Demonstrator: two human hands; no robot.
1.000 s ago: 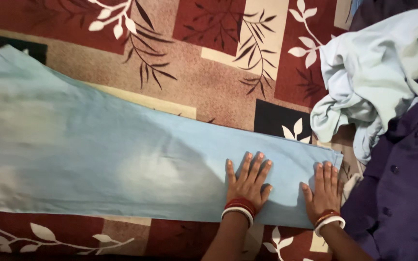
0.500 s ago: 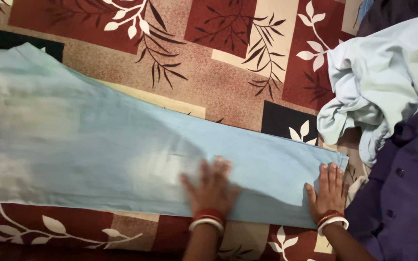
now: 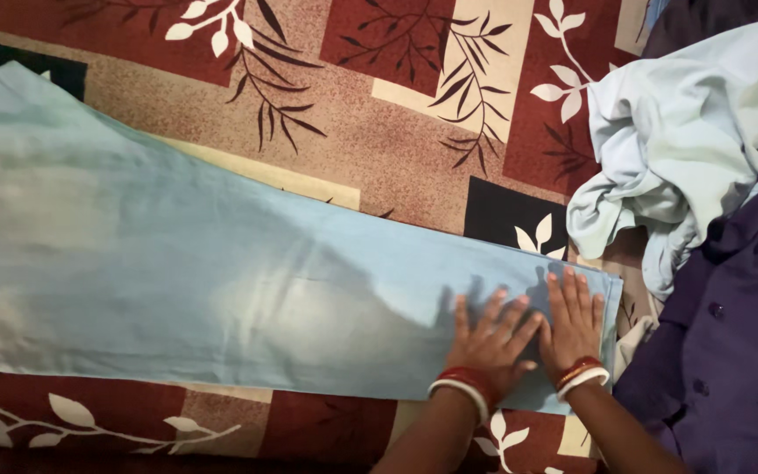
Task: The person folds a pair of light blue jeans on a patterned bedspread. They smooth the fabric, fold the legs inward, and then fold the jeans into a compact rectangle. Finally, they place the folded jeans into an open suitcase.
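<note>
Both of your hands are lying flat, fingers spread, grasping nothing. Your left hand (image 3: 489, 338) is pressing palm-down on the long pale blue cotton garment (image 3: 221, 281), and your right hand (image 3: 574, 325) is pressing beside it, the two almost touching at the thumbs. On each wrist you are wearing red and white bangles (image 3: 465, 384).

The garment is lying directly under your palms. Both hands are sitting on its narrow end, close to the hem edge that is running just beyond your right hand's little finger. From there the cloth is stretching away to your left, widening as it goes, so its long axis is running left to right across your view with a slight rise toward the far left. Nearly all of the fabric is lying to the left of your left hand, which makes that hand the nearer one to the bulk of it; your right hand is the nearer one to the hem.

Under the garment, the red, beige and black patterned spread with white leaf prints (image 3: 379, 140) is showing on the near side of your wrists and beyond your fingertips. Farther off, up and to the right of your right hand, a crumpled pale blue cloth (image 3: 668, 149) is lying in a heap, apart from the flat garment. A dark purple buttoned shirt (image 3: 730, 333) is lying to the right of it.
</note>
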